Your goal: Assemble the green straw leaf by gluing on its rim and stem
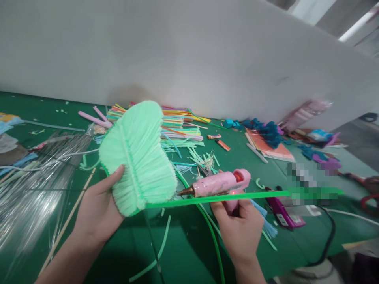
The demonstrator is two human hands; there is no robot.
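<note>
My left hand (pixel 99 201) is closed round the edge of a mint-green fuzzy leaf shape (pixel 137 157) made of pipe cleaners, thumb on its front. A raised rib runs down the leaf's middle. My right hand (pixel 239 232) grips a pink hot glue gun (pixel 214 184) by its handle. The gun's nozzle points left, close to the leaf's right edge; whether it touches I cannot tell. A flat bright green strip (pixel 260 195) stretches from the leaf's lower edge rightward past the gun, just above my right fingers. Whether those fingers also hold the strip is unclear.
Bundles of coloured pipe cleaners (pixel 183 124) lie behind the leaf on the green table (pixel 118 252). Clear plastic wrapping (pixel 44 189) spreads at left, beside a wooden stick (pixel 69 221). Blue fuzzy pieces (pixel 268 134), a magenta box (pixel 284 213) and red-handled scissors (pixel 368 201) sit at right.
</note>
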